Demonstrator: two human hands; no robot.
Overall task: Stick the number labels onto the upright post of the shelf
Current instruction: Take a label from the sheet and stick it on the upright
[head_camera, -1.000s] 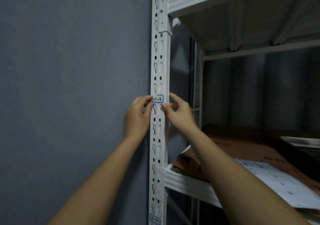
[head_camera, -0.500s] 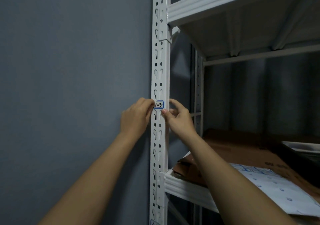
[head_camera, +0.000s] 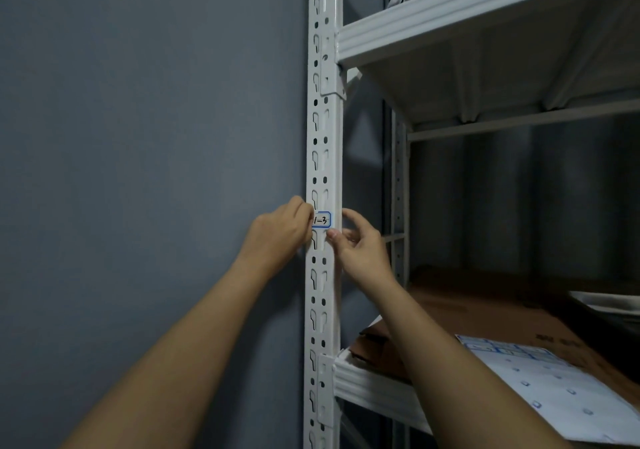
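Label (head_camera: 321,220) marked "1-3" on upright post (head_camera: 323,157), mid-height.
Left hand (head_camera: 277,232) at its 9 o'clock, curled fingers on label's left edge. Right hand (head_camera: 360,244) at 4 o'clock, thumb and forefinger parted, touching the post, holding nothing.

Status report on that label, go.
Left hand covers the left end of the label. Right hand curled beside it, thumb at its lower right corner. Label reads 1-3, sits level on the post. Nothing in the way.
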